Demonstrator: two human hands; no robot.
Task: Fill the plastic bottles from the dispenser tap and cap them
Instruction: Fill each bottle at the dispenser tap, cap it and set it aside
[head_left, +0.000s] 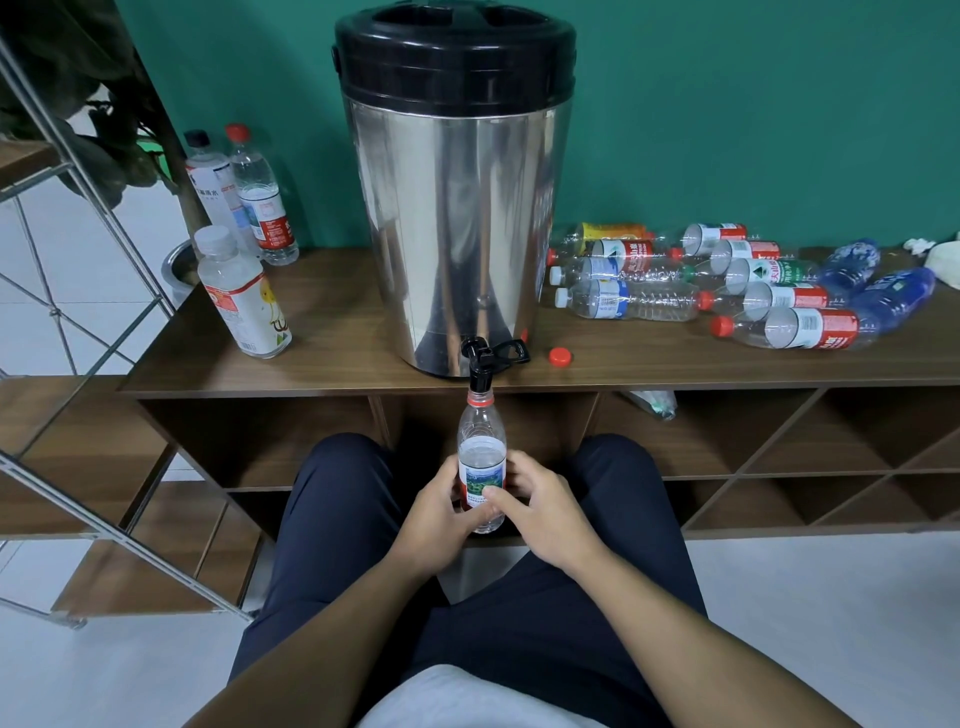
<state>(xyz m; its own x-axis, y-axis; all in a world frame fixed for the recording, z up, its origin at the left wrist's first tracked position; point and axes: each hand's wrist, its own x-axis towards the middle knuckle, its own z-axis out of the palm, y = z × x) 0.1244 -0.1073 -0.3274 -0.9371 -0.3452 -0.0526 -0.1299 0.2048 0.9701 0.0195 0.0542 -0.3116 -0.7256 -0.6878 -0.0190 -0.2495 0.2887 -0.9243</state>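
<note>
While held under the black dispenser tap (480, 364), the clear thin-walled plastic bottle (481, 457), light and crushable, is gripped at its label by both hands, left (441, 512) and right (540, 506).

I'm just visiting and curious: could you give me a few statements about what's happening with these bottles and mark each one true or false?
1. Both hands, left hand and right hand, hold the bottle under the tap. True.
2. That bottle has its cap on. False: its mouth is open; a loose red cap lies on the shelf top.
3. The dispenser has a white lid. False: it is black.
4. Many empty bottles lie on their sides right of the dispenser. True.
</note>
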